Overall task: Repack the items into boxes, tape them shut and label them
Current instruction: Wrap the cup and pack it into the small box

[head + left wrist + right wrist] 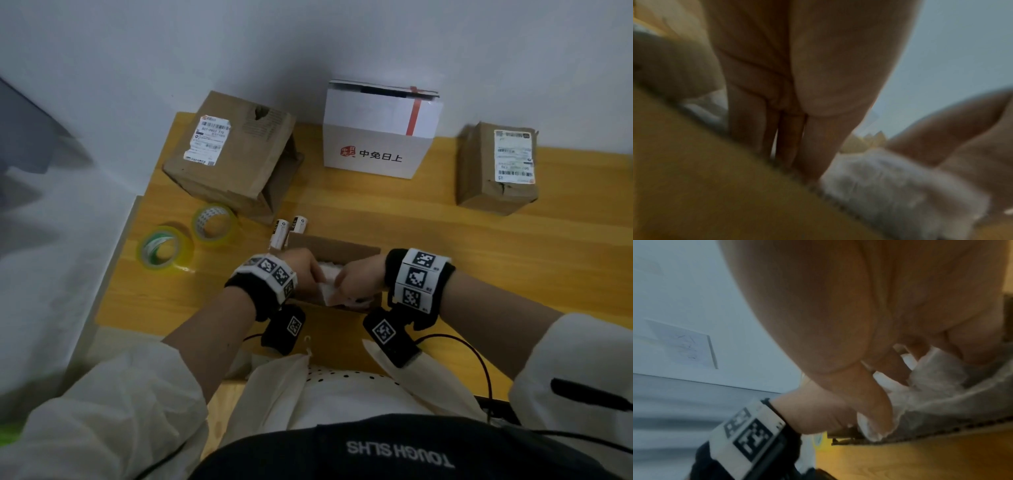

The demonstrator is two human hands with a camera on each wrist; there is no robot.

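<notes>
A small open cardboard box (342, 251) sits on the wooden table in front of me, with white foam wrap (329, 286) bunched inside it. My left hand (317, 277) reaches in from the left, and its fingers (797, 146) go down behind the box wall (715, 178) onto the wrap (890, 186). From the right, my right hand (342, 284) pinches the same wrap (931, 386) between thumb and curled fingers (890, 366). Two white cylindrical bottles (281, 233) lie against the box's far left corner. What the wrap covers is hidden.
Two rolls of clear tape (214, 222) (164, 248) lie to the left. A labelled brown box (233, 154) stands at the back left, a white printed box (380, 130) at the back centre and another labelled brown box (496, 164) at the right. The table edge (113, 274) runs down the left.
</notes>
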